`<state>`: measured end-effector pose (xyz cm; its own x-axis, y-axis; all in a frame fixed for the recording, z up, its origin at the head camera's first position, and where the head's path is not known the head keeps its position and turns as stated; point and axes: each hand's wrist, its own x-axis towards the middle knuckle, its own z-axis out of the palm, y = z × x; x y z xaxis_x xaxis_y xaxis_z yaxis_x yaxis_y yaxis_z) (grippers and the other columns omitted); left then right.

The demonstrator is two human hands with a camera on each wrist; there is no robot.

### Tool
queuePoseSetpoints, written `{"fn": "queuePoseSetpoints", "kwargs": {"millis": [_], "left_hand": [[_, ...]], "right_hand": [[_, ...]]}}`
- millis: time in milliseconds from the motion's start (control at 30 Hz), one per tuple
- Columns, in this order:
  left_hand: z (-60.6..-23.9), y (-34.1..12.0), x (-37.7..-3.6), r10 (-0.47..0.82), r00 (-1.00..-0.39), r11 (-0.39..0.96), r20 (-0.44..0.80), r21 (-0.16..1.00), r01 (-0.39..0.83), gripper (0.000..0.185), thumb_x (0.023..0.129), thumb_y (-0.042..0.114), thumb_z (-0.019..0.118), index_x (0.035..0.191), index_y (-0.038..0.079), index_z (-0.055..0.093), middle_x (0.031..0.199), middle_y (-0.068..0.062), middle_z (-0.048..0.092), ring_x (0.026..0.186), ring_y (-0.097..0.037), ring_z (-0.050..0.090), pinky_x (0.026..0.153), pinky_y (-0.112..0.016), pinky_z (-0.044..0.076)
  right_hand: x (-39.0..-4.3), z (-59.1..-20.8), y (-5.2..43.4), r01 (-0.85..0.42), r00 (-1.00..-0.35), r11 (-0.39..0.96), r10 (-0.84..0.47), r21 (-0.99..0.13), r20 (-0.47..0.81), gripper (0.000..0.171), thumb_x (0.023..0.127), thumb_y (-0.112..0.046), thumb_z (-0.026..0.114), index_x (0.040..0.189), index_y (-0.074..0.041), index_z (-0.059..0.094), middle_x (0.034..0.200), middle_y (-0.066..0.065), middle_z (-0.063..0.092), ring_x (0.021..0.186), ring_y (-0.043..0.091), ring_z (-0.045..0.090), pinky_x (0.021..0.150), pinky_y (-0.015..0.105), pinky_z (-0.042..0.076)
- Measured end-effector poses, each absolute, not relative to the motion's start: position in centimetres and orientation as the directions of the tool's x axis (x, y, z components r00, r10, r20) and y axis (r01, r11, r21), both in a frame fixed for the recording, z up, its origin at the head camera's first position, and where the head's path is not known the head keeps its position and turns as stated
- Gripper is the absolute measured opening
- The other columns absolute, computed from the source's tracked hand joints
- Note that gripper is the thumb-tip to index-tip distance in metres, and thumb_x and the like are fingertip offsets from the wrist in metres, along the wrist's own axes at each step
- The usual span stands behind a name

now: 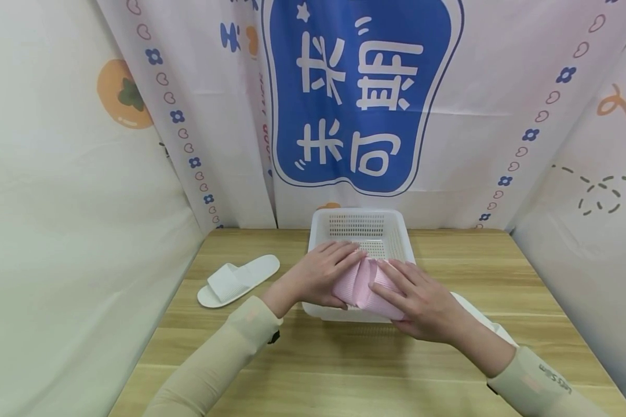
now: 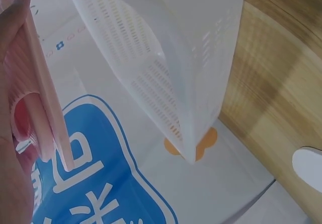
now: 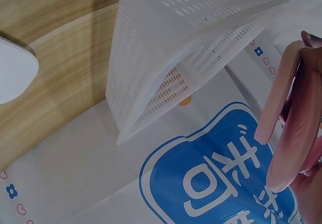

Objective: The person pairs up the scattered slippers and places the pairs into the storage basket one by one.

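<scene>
Over the near side of a white plastic basket (image 1: 318, 231), both hands hold pink ribbed slippers (image 1: 383, 298). My left hand (image 1: 318, 275) grips the left side, its fingers across the top and its thumb lower down. From the right, my right hand (image 1: 430, 304) wraps its fingers over the other side. A flat pink sole (image 2: 48, 98) and a curved strap stand beside the left hand in the left wrist view. Two pink soles (image 3: 284, 95) lie close together in the right wrist view. The hands cover part of the slippers.
A white open-toe slipper (image 1: 255, 275) lies on the wooden table (image 1: 302, 370) left of the basket. Another white slipper (image 1: 472, 310) lies at the right, partly behind the right forearm. A printed curtain (image 1: 229, 174) hangs behind the basket, with cloth walls on both sides.
</scene>
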<state>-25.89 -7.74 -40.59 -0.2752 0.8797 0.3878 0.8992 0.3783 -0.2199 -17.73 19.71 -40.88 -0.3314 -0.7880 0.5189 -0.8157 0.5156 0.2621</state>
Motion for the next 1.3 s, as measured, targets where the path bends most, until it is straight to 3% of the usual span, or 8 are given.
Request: {"fn": "queuePoseSetpoints", "kwargs": {"millis": [267, 467, 633, 900, 1133, 1300], "left_hand": [[-40.3, -8.6, -25.8, 0.866, -0.291, 0.408, 0.406, -0.238, 0.882, 0.115, 0.062, 0.069, 0.077, 0.148, 0.005, 0.035, 0.15, -0.016, 0.038, 0.14, -0.03, 0.03, 0.115, -0.044, 0.021], [-40.3, -9.5, -25.7, 0.851, -0.325, 0.446, 0.413, -0.239, 0.863, 0.118, 0.064, 0.072, 0.074, 0.15, 0.005, 0.031, 0.154, -0.016, 0.031, 0.143, -0.029, 0.023, 0.117, -0.045, 0.017], [-40.4, -10.4, -25.8, 0.827, -0.327, 0.465, 0.457, -0.23, 0.855, 0.12, 0.061, 0.071, 0.077, 0.149, 0.004, 0.032, 0.153, -0.017, 0.032, 0.142, -0.029, 0.027, 0.116, -0.046, 0.019], [-41.2, -11.9, -25.7, 0.797, -0.382, 0.503, 0.467, -0.166, 0.848, 0.117, 0.063, 0.069, 0.077, 0.149, 0.003, 0.032, 0.151, -0.019, 0.035, 0.14, -0.032, 0.031, 0.116, -0.046, 0.018], [-42.3, -13.0, -25.6, 0.766, -0.4, 0.521, 0.504, -0.12, 0.845, 0.117, 0.059, 0.063, 0.083, 0.145, -0.001, 0.037, 0.148, -0.021, 0.039, 0.136, -0.034, 0.036, 0.115, -0.048, 0.023], [-43.2, -13.5, -25.6, 0.757, -0.423, 0.534, 0.498, -0.098, 0.84, 0.119, 0.058, 0.062, 0.085, 0.146, -0.001, 0.036, 0.147, -0.02, 0.041, 0.135, -0.033, 0.038, 0.114, -0.048, 0.025]], "right_hand": [[-17.9, -40.7, 20.0, -0.804, -0.341, 0.533, -0.776, 0.264, 0.531, 0.078, 0.066, -0.035, 0.08, 0.136, -0.012, 0.054, 0.146, 0.025, 0.039, 0.125, 0.043, 0.045, 0.1, 0.055, 0.042], [-18.1, -40.8, 20.3, -0.795, -0.332, 0.543, -0.763, 0.27, 0.555, 0.068, 0.074, -0.04, 0.067, 0.134, -0.011, 0.056, 0.144, 0.026, 0.042, 0.122, 0.044, 0.047, 0.098, 0.055, 0.043], [-18.3, -41.0, 20.4, -0.793, -0.311, 0.544, -0.749, 0.274, 0.585, 0.064, 0.077, -0.04, 0.063, 0.133, -0.01, 0.057, 0.142, 0.027, 0.044, 0.119, 0.045, 0.049, 0.096, 0.056, 0.045], [-18.6, -41.2, 20.7, -0.775, -0.351, 0.577, -0.732, 0.258, 0.584, 0.069, 0.071, -0.038, 0.069, 0.134, -0.01, 0.056, 0.141, 0.027, 0.045, 0.119, 0.046, 0.048, 0.096, 0.056, 0.044], [-18.9, -41.3, 20.7, -0.768, -0.347, 0.588, -0.715, 0.253, 0.607, 0.063, 0.078, -0.038, 0.059, 0.134, -0.01, 0.056, 0.141, 0.027, 0.045, 0.119, 0.046, 0.048, 0.095, 0.056, 0.045], [-19.1, -41.3, 20.7, -0.759, -0.38, 0.61, -0.7, 0.228, 0.605, 0.068, 0.071, -0.033, 0.071, 0.134, -0.01, 0.056, 0.14, 0.027, 0.045, 0.12, 0.045, 0.047, 0.095, 0.056, 0.045]]}}
